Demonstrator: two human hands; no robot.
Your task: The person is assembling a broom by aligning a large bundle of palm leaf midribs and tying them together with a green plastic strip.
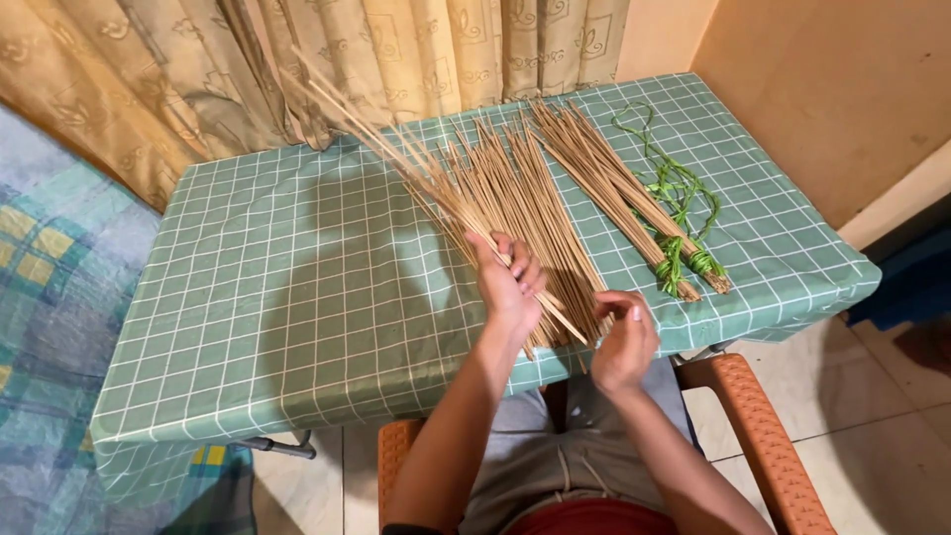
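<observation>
My left hand is closed around a bunch of thin tan sticks that slant up to the left, off the table. My right hand pinches the near ends of the loose stick pile spread over the middle of the table. To the right lie two stick bundles tied at their near ends with green ribbon.
A table under a green checked cloth carries everything. Patterned beige curtains hang behind it. An orange plastic chair holds me at the near edge. A patterned bed cover lies at the left, tiled floor at the right.
</observation>
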